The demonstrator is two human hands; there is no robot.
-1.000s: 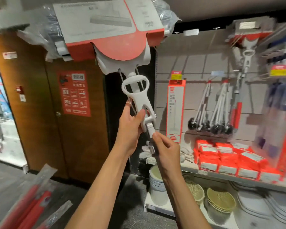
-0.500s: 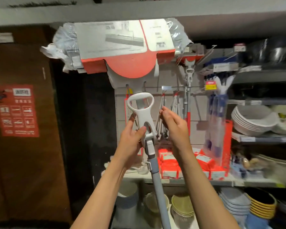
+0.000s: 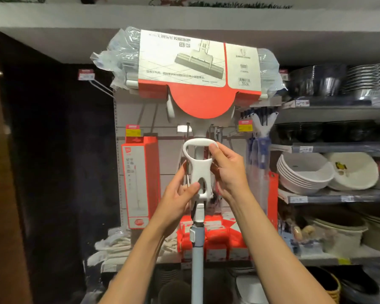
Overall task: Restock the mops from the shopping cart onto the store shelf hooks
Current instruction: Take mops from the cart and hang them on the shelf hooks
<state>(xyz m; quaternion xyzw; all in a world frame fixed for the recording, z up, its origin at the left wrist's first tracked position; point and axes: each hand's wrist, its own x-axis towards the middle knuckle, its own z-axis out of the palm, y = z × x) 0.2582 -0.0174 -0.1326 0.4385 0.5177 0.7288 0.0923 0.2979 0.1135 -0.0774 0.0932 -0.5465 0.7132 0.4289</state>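
I hold a sponge mop (image 3: 199, 69) upright, head up, in front of the pegboard shelf (image 3: 162, 154). Its head is wrapped in clear plastic with a white and red card sleeve. Below the head is a white wringer handle (image 3: 199, 170) on a pale blue pole (image 3: 197, 260). My left hand (image 3: 178, 198) grips the lower part of the white handle, thumb on its front. My right hand (image 3: 227, 172) pinches the handle's top loop from the right. An empty wire hook (image 3: 101, 87) sticks out at the upper left of the pegboard.
A tall red and white boxed mop (image 3: 138, 183) hangs left of my hands. Blue-wrapped mops (image 3: 259, 154) hang to the right. Red packs (image 3: 217, 235) and white cloths (image 3: 119, 244) lie on the shelf below. Bowls (image 3: 305, 172) and pots (image 3: 338, 82) fill the right shelves.
My view has swung right and closer to the pegboard. The mop now stands straight in front of it. My right hand moved from beside the handle onto its top loop.
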